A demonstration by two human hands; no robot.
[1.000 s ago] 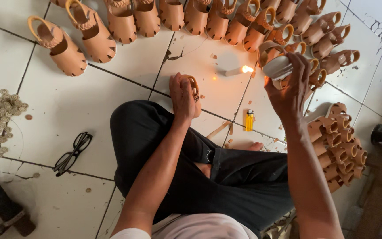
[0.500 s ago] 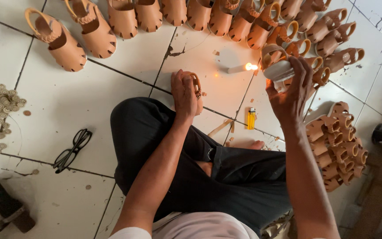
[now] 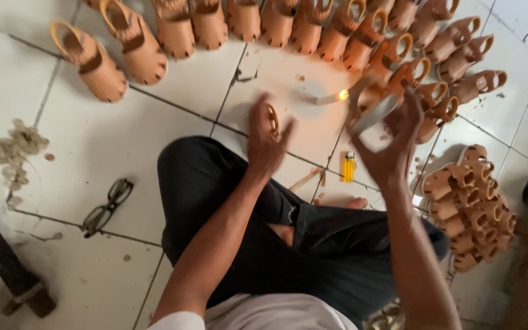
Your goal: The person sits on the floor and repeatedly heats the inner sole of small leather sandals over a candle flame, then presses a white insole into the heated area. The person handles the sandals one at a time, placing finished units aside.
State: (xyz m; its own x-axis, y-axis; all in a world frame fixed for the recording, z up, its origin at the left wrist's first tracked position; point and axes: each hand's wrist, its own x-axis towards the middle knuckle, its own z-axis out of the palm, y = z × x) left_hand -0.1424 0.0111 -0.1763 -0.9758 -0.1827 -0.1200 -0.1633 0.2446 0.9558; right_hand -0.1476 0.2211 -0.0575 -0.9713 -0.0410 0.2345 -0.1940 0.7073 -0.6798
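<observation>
Your right hand (image 3: 392,143) grips a tan sandal (image 3: 377,104), blurred by motion, with its pale sole turned toward you, held up just beside the flame of a lit candle (image 3: 328,97) that lies on the white tiled floor (image 3: 123,140). Your left hand (image 3: 266,139) is raised over your knee with the fingers partly spread, pinching a small tan ring-shaped leather piece (image 3: 272,119) at its fingertips. A yellow lighter (image 3: 349,166) lies on the floor between your two hands, near the black trousers (image 3: 264,232) of your crossed legs. A curved row of matching tan sandals (image 3: 245,21) runs along the top of the view, and a heap of more sandals (image 3: 469,205) sits to your right. A pair of black-framed glasses (image 3: 106,208) lies on the tile to your left, with a scatter of small scraps (image 3: 13,143) beyond them.
</observation>
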